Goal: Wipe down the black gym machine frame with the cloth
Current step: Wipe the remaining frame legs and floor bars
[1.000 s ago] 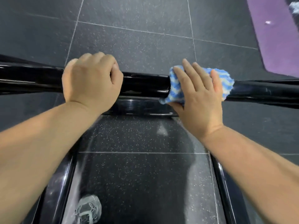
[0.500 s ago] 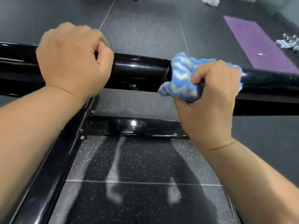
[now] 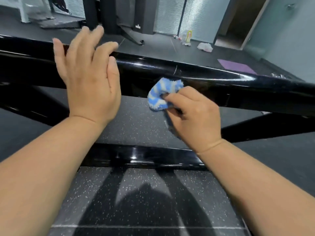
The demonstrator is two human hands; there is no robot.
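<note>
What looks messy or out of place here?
A clear plastic bag and a crumpled white wad lie loose on the far floor. The black frame has a whitish smear near its right end.

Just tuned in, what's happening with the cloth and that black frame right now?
A person is wiping a black gym machine frame. The right hand grips a bunched blue-and-white cloth and holds it against the near face of the top bar, about midway along it. The left hand is open with its fingers spread in front of the same bar, further left. It is motion-blurred and not gripping the bar. A lower crossbar sits nearer the person, untouched.
</note>
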